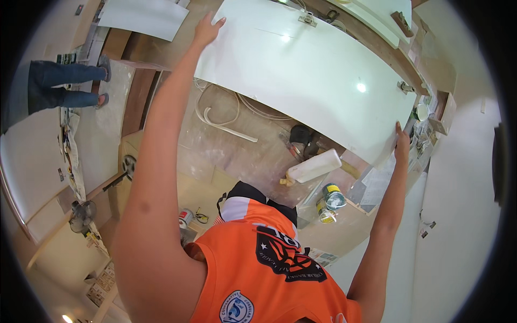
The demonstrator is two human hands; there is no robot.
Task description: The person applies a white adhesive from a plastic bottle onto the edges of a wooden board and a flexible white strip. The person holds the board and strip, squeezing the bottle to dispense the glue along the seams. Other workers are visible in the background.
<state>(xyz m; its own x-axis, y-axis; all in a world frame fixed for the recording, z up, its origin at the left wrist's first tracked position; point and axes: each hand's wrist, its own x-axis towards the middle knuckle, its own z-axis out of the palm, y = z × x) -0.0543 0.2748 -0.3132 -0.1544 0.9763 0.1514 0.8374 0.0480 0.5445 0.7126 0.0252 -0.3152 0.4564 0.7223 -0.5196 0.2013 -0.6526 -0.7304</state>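
A large white cabinet door (301,70) spans the space before me, tilted, with light glinting off its glossy face. Metal hinges, one at the upper middle (307,19) and one near the right end (405,87), sit along its far edge. My left hand (208,31) grips the door's left end, its thumb over the face and its other fingers partly hidden. At the opposite end, my right hand (402,144) is closed on the near right corner. Both arms are stretched wide.
Below the door lie a white plastic container (314,166), a coiled pale hose (229,128) and paint cans (334,197). Wooden cabinet framing (414,70) runs behind it. Another person's legs (70,86) are at the far left, near a loose white panel (144,17).
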